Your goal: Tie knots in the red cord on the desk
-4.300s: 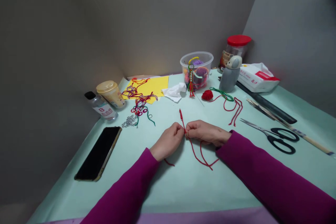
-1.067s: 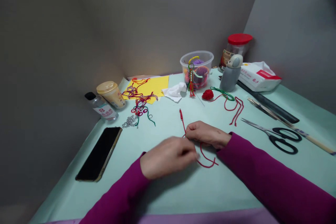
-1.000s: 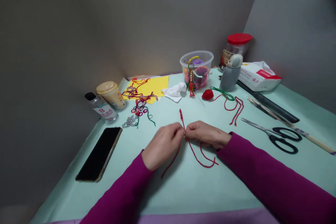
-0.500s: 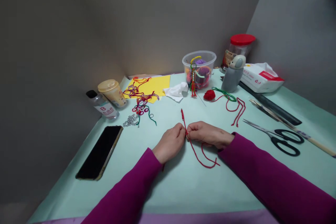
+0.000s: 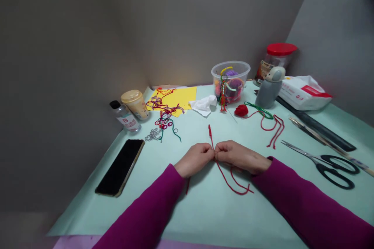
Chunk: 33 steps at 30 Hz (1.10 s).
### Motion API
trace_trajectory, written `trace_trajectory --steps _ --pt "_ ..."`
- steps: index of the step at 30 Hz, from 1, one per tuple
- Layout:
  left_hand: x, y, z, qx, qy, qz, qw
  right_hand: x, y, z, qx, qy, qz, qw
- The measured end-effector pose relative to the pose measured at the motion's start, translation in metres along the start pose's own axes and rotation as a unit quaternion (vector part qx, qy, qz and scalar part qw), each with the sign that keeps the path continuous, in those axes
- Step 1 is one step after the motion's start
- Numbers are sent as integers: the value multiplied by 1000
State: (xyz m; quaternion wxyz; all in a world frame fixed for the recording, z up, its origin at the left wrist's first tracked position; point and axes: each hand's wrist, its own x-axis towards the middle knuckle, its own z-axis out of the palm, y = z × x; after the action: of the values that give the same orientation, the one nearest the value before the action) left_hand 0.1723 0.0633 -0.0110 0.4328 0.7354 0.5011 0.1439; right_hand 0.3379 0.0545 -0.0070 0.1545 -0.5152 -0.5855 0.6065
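Note:
Red cord [image 5: 224,179] runs between my hands at the middle of the table. Its upper end, a thicker knotted or wrapped piece [image 5: 209,130], points away from me, and loose strands curl toward me. My left hand [image 5: 198,158] is closed with thumb and finger pinching the cord. Right beside it, my right hand [image 5: 238,156] pinches the same cord, fingertips nearly touching the left ones. A short strand hangs below my left wrist. The exact spot under the fingertips is hidden.
Left: black phone [image 5: 120,168], clear bottle [image 5: 126,117], lidded cup [image 5: 136,104], metal rings [image 5: 153,135], tangled threads on yellow paper [image 5: 188,95]. Back: tissue [image 5: 203,105], yarn tub [image 5: 230,66], red yarn ball [image 5: 241,110]. Right: grey dog-headed bottle [image 5: 268,91], scissors [image 5: 321,162], tissue pack [image 5: 304,93].
The view has shifted, so everything sits further right and slightly lower. Both hands keep their pinch on the red cord, and the fingertips have come closer together.

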Motion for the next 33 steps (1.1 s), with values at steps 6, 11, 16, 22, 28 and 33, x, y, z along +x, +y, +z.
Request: trace_trajectory --steps 6,11,16,22,28,33 --pt "-2 -3 2 -26 10 -26 999 -9 -2 -4 -73 -8 -21 997" --pt "-1 -9 3 -74 -3 -27 997 -24 -14 11 -200 2 -90 976" --pt "-1 -10 4 -156 -26 -40 987 -33 -16 34 -318 -4 -156 935" --pt "-2 -10 3 -167 -43 -44 984 -47 -13 52 -359 -1 -157 920" --pt "1 -16 2 -169 -65 -39 983 -73 -39 46 -212 -186 -128 951" --pt "-1 -13 -3 -190 -79 -14 978 -40 -37 16 29 109 -100 989"
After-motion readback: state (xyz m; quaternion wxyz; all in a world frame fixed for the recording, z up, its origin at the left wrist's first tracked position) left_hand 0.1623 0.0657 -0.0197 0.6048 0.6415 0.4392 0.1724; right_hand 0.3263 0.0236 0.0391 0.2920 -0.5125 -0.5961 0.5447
